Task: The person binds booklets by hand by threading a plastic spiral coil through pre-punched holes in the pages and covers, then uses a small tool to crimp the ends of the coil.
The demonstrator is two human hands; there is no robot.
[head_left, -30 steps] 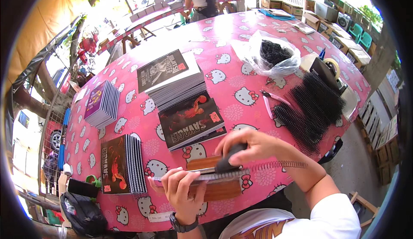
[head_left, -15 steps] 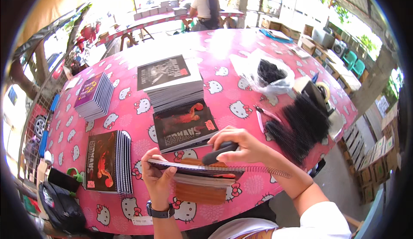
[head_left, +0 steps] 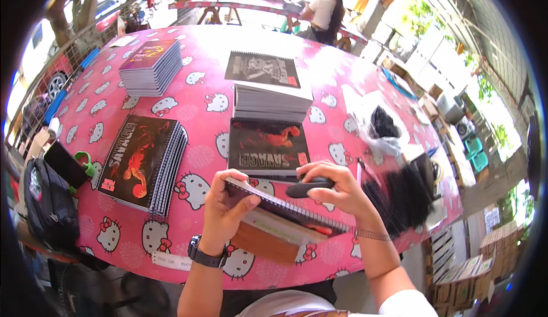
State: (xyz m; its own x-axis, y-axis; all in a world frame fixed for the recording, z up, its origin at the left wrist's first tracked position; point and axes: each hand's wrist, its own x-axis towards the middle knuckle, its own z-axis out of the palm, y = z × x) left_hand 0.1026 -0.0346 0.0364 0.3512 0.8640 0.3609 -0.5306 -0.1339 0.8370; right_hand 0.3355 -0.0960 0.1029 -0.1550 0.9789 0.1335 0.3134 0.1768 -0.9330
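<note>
My left hand [head_left: 224,205] grips a notebook [head_left: 279,213] by its left end, thumb on the near side, with the punched edge facing up. A thin dark spiral coil [head_left: 374,235] runs along that edge and sticks out past its right end. In my right hand [head_left: 342,190] is a smooth black rounded tool [head_left: 308,188], held just above the edge; what it does to the coil cannot be made out. Below the notebook lies a brown wooden board [head_left: 265,244]. Dark-covered books [head_left: 268,143] lie just beyond my hands.
Left sits a stack of coil-bound notebooks [head_left: 142,163], with a purple-and-orange book stack [head_left: 151,68] behind. A taller pile [head_left: 271,103] stands ahead. Black coils [head_left: 399,197] and a plastic bag [head_left: 385,125] lie right; a black bag [head_left: 48,203] is at far left. Two people sit beyond.
The view has shifted, so the table's contents sit differently in the picture. The held notebook now slopes down more to the right. Both hands keep their holds.
</note>
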